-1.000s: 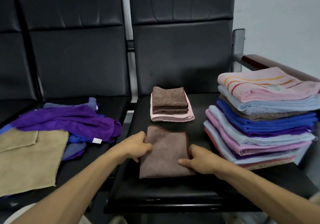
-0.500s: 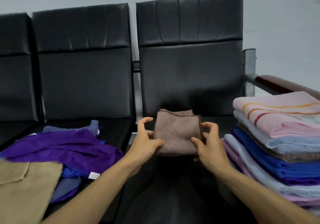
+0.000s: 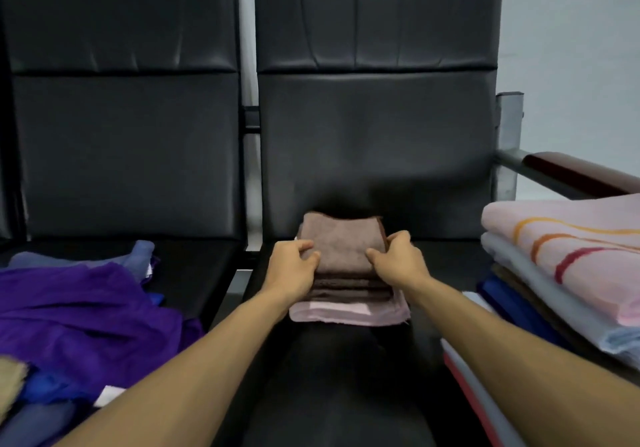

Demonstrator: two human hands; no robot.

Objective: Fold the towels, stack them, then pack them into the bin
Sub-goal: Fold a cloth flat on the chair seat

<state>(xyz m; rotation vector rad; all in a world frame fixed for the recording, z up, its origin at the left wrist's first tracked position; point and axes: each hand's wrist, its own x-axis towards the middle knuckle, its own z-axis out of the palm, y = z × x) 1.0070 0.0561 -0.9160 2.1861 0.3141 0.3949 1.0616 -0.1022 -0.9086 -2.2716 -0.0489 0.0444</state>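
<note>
Bkgd: a row of black padded seats against a pale wall. The seat (image 3: 346, 394) directly in front of me served as the work surface. The small stack (image 3: 349, 311) sat on it straight ahead: brown towels over a pink one at the bottom. The folded brown towel (image 3: 341, 249) lay on top of that stack, centred between both hands.

The L hand (image 3: 292, 266) gripped its left edge and the R hand (image 3: 398, 261) its right edge, fingers curled over the top face. Neither hand was nearer; approx. symmetric hold. The towel's near edge touched the stack. I could not tell whether the far edge was fully down. Long axis unclear owing to foreshortening; its sides ran roughly parallel w/ the stack's.

My judgement: next move is release, w/ both hands going straight out sideways.

The tall stack (image 3: 561, 273) stood to the right and the loose purple towels (image 3: 86, 308) to the left. No bin in view.
</note>
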